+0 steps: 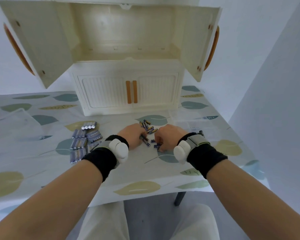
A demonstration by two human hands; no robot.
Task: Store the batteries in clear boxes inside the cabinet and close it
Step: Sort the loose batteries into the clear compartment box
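Observation:
A cream cabinet (pixel 125 66) stands at the back of the table, its two upper doors swung wide and the upper compartment bare; the lower doors are closed. Loose small blue batteries (pixel 148 127) lie scattered in front of it. My left hand (pixel 133 135) and my right hand (pixel 166 135) rest among them, fingers curled around a few batteries. Shrink-wrapped battery packs (pixel 83 141) lie to the left. One clear box (pixel 16 125) sits at the far left, another clear box (pixel 194 122) at the right, both faint against the cloth.
The table (pixel 145 186) wears a leaf-patterned cloth and its front edge is close to my lap. The open cabinet doors (pixel 42 47) jut out over the table on both sides. A white wall stands to the right.

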